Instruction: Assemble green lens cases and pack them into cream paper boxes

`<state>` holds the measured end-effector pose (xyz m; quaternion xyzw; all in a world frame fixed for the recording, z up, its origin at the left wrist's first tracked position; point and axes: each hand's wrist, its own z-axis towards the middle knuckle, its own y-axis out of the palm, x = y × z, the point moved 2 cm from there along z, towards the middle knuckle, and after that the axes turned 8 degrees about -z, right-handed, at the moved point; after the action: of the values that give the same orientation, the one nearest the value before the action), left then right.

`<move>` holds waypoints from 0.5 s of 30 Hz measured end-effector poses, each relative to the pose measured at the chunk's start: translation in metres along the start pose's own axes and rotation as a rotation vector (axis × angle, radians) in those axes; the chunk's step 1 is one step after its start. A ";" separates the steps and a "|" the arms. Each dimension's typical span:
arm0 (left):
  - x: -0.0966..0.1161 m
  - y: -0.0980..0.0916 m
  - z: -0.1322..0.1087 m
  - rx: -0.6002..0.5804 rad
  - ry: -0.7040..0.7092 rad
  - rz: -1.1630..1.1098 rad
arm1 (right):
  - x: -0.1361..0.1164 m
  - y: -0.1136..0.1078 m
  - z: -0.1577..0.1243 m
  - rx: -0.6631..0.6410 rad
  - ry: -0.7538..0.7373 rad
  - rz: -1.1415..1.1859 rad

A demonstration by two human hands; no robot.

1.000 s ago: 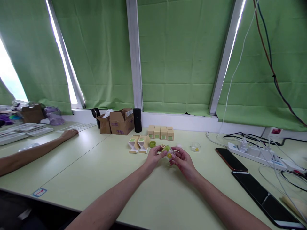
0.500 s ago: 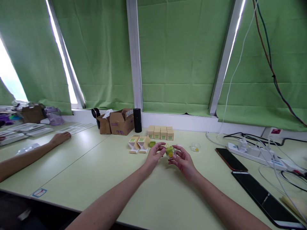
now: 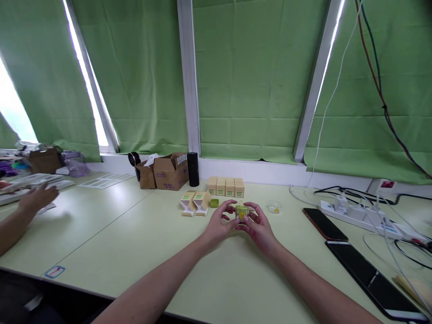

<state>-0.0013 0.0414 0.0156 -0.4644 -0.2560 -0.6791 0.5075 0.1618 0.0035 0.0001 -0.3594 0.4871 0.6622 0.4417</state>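
Note:
A small clear case with a green top (image 3: 241,212) and a yellow round mark is held upright just above the table. My left hand (image 3: 221,220) curls around its left side, with the thumb at its lower edge. On the other side my right hand (image 3: 258,225) grips the case between thumb and fingers. Just behind my left hand lies a small green piece (image 3: 214,203). Two opened cardboard packages (image 3: 195,204) stand to the left of that piece. A clear piece with a yellow spot (image 3: 274,207) lies to the right of my right hand.
Several small tan boxes (image 3: 230,187) stand in a row at the back. Cartons (image 3: 170,173) and a black cylinder (image 3: 193,169) are by the wall. Two phone-like devices (image 3: 325,224) and a power strip (image 3: 361,217) with cables lie right. A co-worker's hand (image 3: 38,198) is far left.
The case has turned more upright, its yellow mark now facing me, and my left fingers have shifted around it. The co-worker's hand has moved left to the white trays.

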 end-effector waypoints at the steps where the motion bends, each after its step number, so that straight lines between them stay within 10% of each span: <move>1: 0.001 0.000 0.000 0.000 0.007 0.014 | 0.000 0.000 0.000 0.004 -0.005 -0.009; 15: 0.003 -0.001 -0.001 0.047 0.117 0.021 | 0.007 -0.008 0.006 0.003 0.057 0.149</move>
<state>-0.0030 0.0402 0.0180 -0.4147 -0.2370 -0.6934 0.5395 0.1660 0.0124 -0.0071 -0.3402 0.5258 0.6821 0.3776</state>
